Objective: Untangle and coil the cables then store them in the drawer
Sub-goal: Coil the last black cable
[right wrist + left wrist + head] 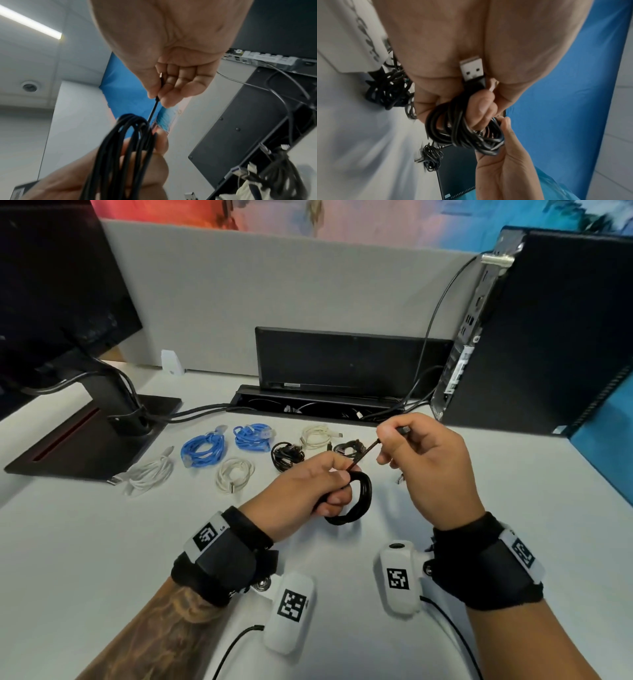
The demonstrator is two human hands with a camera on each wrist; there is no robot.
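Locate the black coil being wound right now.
In the head view the black coil is centre, above the desk, gripped by the left hand; the right hand pinches its free end.

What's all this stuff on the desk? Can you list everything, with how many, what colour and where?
black cable coil: one, black, held above the desk
blue cable bundles: two, blue, far left of centre on the desk
white cable bundles: three, white or cream, among the row
black cable bundles: two, black, behind the hands
monitor stand: one, black, left
cable tray: one, black, open, at the back
computer tower: one, black, right
desk: one, white
left hand: grips the coil
right hand: pinches the coil's free end
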